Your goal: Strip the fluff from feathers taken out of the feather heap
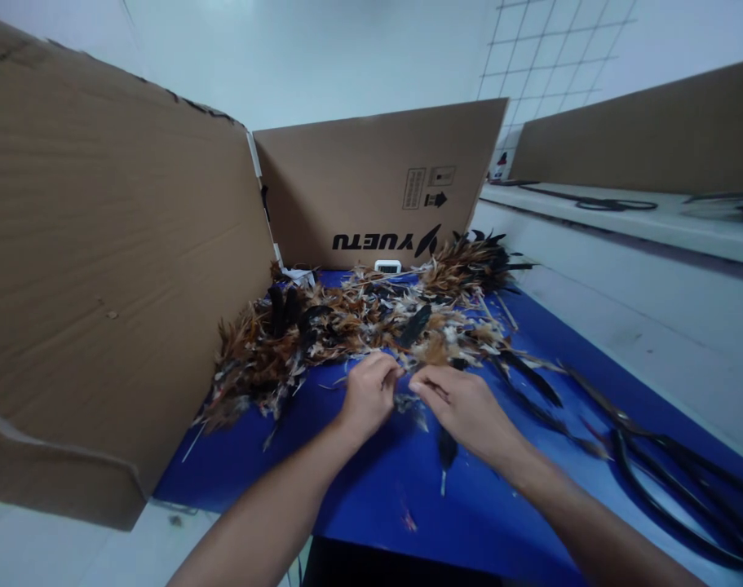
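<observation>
Currently the left hand (pixel 371 391) and right hand (pixel 466 405) face each other with a narrow gap between, each with thumb and fingertips drawn together; whether either pinches anything, I cannot tell. Just beyond both hands, the feather pile (pixel 362 322) spreads across the blue table (pixel 371 497). Grey fluff (pixel 415 410) lies between them, a dark feather (pixel 448 450) just nearside of the right hand, and large scissors (pixel 625 422) well to its right.
</observation>
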`<state>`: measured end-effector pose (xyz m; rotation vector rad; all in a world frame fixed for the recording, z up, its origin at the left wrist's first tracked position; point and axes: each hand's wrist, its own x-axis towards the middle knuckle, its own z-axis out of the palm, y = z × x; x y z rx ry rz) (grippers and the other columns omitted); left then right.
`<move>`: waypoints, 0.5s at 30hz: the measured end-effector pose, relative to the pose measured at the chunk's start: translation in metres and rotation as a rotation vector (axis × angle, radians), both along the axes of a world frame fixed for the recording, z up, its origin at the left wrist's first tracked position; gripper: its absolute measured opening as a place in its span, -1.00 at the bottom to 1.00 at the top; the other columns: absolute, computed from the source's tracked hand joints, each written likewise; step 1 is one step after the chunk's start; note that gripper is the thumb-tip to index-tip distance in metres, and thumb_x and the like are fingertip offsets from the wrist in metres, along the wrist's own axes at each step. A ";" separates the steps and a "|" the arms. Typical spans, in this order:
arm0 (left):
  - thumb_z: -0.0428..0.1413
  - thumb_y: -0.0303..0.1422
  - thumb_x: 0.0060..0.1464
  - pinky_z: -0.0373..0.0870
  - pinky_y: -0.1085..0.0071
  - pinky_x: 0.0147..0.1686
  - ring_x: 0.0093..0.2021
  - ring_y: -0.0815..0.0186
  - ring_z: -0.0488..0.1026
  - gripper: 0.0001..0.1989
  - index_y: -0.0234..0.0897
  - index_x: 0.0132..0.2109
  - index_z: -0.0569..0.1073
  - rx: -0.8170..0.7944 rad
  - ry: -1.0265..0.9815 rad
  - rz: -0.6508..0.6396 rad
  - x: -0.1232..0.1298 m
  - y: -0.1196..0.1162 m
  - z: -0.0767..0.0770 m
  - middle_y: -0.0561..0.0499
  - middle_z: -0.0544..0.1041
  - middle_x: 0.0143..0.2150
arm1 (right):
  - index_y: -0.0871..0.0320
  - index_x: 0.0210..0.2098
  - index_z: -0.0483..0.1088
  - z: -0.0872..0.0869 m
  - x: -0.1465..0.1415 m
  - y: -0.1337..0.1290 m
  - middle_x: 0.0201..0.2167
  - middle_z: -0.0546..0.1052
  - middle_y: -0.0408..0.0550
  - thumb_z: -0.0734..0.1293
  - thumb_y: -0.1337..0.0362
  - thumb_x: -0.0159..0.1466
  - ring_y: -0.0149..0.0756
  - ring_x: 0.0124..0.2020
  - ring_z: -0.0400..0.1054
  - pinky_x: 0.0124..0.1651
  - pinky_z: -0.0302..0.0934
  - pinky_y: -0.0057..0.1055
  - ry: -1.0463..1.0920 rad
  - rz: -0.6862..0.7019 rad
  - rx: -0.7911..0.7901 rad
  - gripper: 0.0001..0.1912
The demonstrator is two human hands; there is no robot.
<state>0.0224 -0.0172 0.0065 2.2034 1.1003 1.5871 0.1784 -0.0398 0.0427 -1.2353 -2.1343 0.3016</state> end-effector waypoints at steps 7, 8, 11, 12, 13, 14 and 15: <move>-0.06 -0.46 0.15 0.33 0.44 -0.31 -0.32 0.33 0.38 -0.83 -0.32 -0.31 0.42 0.061 0.149 -0.140 -0.002 0.001 -0.005 -0.08 0.44 -0.34 | 0.18 -0.46 0.40 0.036 0.006 0.023 -0.45 0.45 -0.01 0.20 0.34 0.23 -0.22 -0.31 0.28 -0.22 0.11 -0.32 -0.314 0.099 0.191 -0.81; -0.04 -0.47 0.15 0.33 0.44 -0.31 -0.32 0.33 0.39 -0.84 -0.32 -0.32 0.42 0.052 0.135 -0.169 -0.002 0.001 -0.004 -0.07 0.45 -0.34 | 0.17 -0.47 0.41 0.038 0.008 0.033 -0.46 0.46 -0.04 0.22 0.33 0.21 -0.26 -0.34 0.29 -0.22 0.11 -0.34 -0.254 0.159 0.081 -0.82; 0.02 -0.47 0.10 0.33 0.47 -0.35 -0.38 0.36 0.40 -0.86 -0.31 -0.40 0.43 -0.022 0.033 -0.218 -0.002 0.001 0.001 -0.04 0.47 -0.39 | 0.17 -0.49 0.44 0.031 0.016 0.056 -0.53 0.46 -0.13 0.30 0.21 0.13 -0.35 -0.45 0.28 -0.33 0.13 -0.40 0.006 0.323 -0.385 -0.83; 0.04 -0.47 0.08 0.33 0.47 -0.36 -0.39 0.36 0.40 -0.86 -0.31 -0.42 0.43 -0.063 -0.012 -0.219 -0.002 0.001 0.003 -0.03 0.47 -0.41 | 0.17 -0.49 0.44 0.025 0.018 0.060 -0.54 0.46 -0.13 0.33 0.16 0.09 -0.36 -0.47 0.28 -0.37 0.13 -0.42 0.124 0.343 -0.521 -0.81; 0.06 -0.47 0.07 0.33 0.46 -0.36 -0.40 0.36 0.40 -0.86 -0.31 -0.44 0.43 -0.106 -0.055 -0.216 -0.002 0.001 0.005 -0.02 0.47 -0.44 | 0.17 -0.49 0.45 0.017 0.019 0.061 -0.55 0.46 -0.13 0.36 0.12 0.05 -0.37 -0.49 0.27 -0.40 0.12 -0.42 0.256 0.338 -0.621 -0.78; 0.07 -0.46 0.06 0.33 0.46 -0.36 -0.41 0.35 0.40 -0.85 -0.31 -0.46 0.43 -0.144 -0.093 -0.207 -0.002 0.001 0.006 -0.01 0.47 -0.47 | 0.18 -0.51 0.44 0.009 0.019 0.061 -0.56 0.44 -0.13 0.39 0.08 0.00 -0.38 -0.52 0.25 -0.44 0.11 -0.43 0.392 0.314 -0.688 -0.74; 0.08 -0.44 0.06 0.33 0.45 -0.35 -0.42 0.35 0.40 -0.84 -0.31 -0.48 0.43 -0.175 -0.124 -0.193 -0.002 0.001 0.007 0.00 0.46 -0.50 | 0.19 -0.51 0.44 0.000 0.018 0.059 -0.56 0.44 -0.12 0.42 0.07 -0.06 -0.37 -0.52 0.24 -0.47 0.10 -0.43 0.528 0.291 -0.720 -0.71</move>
